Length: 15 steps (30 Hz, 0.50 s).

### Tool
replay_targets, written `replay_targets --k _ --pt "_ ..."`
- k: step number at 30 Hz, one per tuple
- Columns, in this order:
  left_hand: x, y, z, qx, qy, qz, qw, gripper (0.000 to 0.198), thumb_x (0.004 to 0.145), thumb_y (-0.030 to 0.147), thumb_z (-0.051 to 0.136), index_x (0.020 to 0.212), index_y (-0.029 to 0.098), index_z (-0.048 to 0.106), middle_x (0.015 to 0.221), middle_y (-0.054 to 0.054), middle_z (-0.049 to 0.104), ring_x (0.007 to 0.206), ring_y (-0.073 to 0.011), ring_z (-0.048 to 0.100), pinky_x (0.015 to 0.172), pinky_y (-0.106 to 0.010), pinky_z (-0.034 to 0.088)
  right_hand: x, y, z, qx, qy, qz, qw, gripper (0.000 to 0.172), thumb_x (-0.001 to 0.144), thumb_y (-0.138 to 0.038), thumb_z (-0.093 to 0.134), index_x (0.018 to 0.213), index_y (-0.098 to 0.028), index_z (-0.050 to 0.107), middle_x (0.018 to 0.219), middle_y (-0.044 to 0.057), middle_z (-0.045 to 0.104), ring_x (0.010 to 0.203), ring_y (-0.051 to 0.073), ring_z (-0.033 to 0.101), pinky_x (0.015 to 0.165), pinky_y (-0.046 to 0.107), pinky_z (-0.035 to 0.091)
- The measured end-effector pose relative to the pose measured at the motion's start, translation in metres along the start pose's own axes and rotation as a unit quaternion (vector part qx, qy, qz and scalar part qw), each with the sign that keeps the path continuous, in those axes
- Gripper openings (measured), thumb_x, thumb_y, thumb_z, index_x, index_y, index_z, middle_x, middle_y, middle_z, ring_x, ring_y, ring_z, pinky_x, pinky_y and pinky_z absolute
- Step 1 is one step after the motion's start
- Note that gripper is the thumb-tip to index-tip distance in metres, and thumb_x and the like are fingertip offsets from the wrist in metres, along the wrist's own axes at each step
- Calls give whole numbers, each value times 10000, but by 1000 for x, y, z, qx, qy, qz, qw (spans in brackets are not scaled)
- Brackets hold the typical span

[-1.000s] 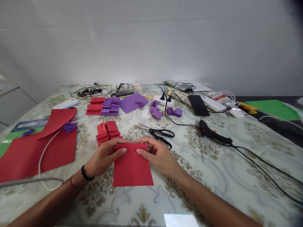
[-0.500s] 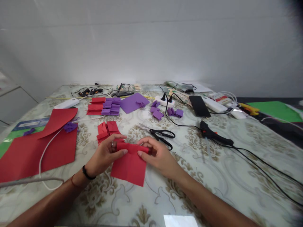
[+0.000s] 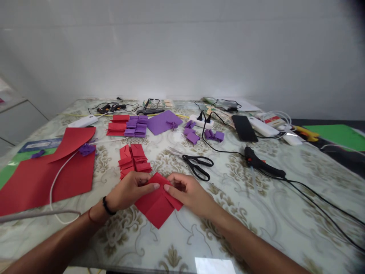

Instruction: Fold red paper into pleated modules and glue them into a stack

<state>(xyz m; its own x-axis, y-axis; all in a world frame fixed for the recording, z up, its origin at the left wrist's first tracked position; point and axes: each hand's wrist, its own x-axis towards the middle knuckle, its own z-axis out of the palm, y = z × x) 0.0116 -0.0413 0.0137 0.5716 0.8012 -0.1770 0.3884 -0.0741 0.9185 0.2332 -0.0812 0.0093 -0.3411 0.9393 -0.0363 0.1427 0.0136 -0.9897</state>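
Note:
A red paper square (image 3: 156,205) lies on the patterned table, turned like a diamond with a fold across it. My left hand (image 3: 129,192) pinches its upper left edge, thumb and forefinger closed on the paper. My right hand (image 3: 186,192) presses and grips the upper right edge, its fingers curled on the paper. Both thumbs nearly meet at the top corner. Just behind my left hand sits a pile of folded red pieces (image 3: 134,160).
Black scissors (image 3: 196,165) lie right behind my right hand. A glue gun (image 3: 262,163) with a black cord sits to the right. Large red sheets (image 3: 42,175) and a white cable lie left. Purple folded pieces (image 3: 137,126), a phone (image 3: 244,128) and chargers crowd the far side.
The red sheet was lifted at its far edge, folded and turned from lying square to lying cornerwise. Both hands stayed on its top edge and came slightly nearer to me.

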Motion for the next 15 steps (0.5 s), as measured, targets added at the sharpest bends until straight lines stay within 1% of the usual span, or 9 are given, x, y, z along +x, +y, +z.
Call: replay_targets --k 2,5,10,15 --pt "0 1 -1 32 3 9 999 495 917 458 622 624 205 314 630 69 254 571 -88 237 496 -230 185 0 1 1 -3 -4 4 1000 310 924 -472 659 856 -171 632 708 -21 546 626 126 470 577 247 368" --pt "-1 3 -1 69 6 19 997 492 915 426 617 616 207 293 641 69 204 578 -93 200 502 -244 166 0 3 3 12 -6 18 1000 358 927 -522 648 854 -171 636 681 -25 540 601 123 458 557 245 357" --pt "-2 3 2 74 1 19 997 483 913 421 610 621 209 288 649 69 196 584 -96 198 508 -250 169 0 6 4 24 -3 37 999 418 896 -580 665 787 -180 610 600 -49 492 530 105 382 498 238 288" --pt "-2 4 1 73 -14 15 997 480 911 432 600 619 210 289 638 71 208 577 -96 205 507 -249 173 0 5 5 27 -2 41 999 436 885 -601 676 799 -177 624 591 -53 487 527 103 380 500 240 287"
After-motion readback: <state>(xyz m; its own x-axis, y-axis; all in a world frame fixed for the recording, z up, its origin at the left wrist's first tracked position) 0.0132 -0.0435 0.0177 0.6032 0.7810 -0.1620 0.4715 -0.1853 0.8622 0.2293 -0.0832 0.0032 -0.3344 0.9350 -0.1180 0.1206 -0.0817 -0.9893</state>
